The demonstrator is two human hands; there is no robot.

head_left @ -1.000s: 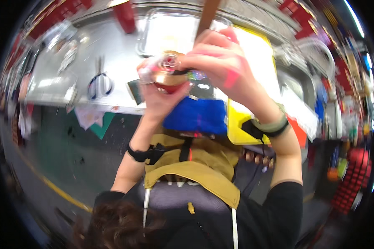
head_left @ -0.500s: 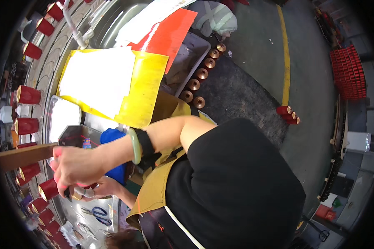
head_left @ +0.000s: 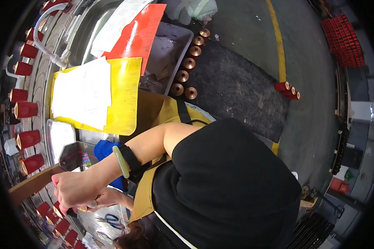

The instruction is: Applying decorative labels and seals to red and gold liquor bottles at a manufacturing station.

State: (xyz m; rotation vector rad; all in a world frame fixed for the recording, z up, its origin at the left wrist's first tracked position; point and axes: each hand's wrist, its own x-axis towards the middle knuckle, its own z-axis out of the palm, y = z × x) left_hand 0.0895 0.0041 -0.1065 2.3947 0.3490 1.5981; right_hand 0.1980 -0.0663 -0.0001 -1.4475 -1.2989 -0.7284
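My right arm, in a black sleeve with a pale green bangle and a black wristband, reaches across to the left. My right hand point(head_left: 75, 189) is closed, back upward, around a small black thing point(head_left: 72, 212) whose kind is hidden. Just below and beside it, my left hand point(head_left: 112, 196) has its fingers curled round a piece with a gold-coloured edge point(head_left: 83, 208); the rest is covered by my hands. Blue-handled scissors point(head_left: 112, 221) lie on the metal worktop by my left hand. A blue cloth point(head_left: 106, 150) is bunched behind my right wrist.
Red cups point(head_left: 28, 139) stand in a line along a conveyor point(head_left: 39, 108) on the left. A wooden bar point(head_left: 35, 184) runs beside my right hand. Yellow and red sheets point(head_left: 126, 95) carry papers by a grey bin point(head_left: 180, 50). Several copper-coloured pieces point(head_left: 189, 63) line the dark mat point(head_left: 237, 91).
My view has shifted, so the sheets, bin and cups sit further left. Both hands stay together, lower in the picture, still closed. The scissors show lower and further right.
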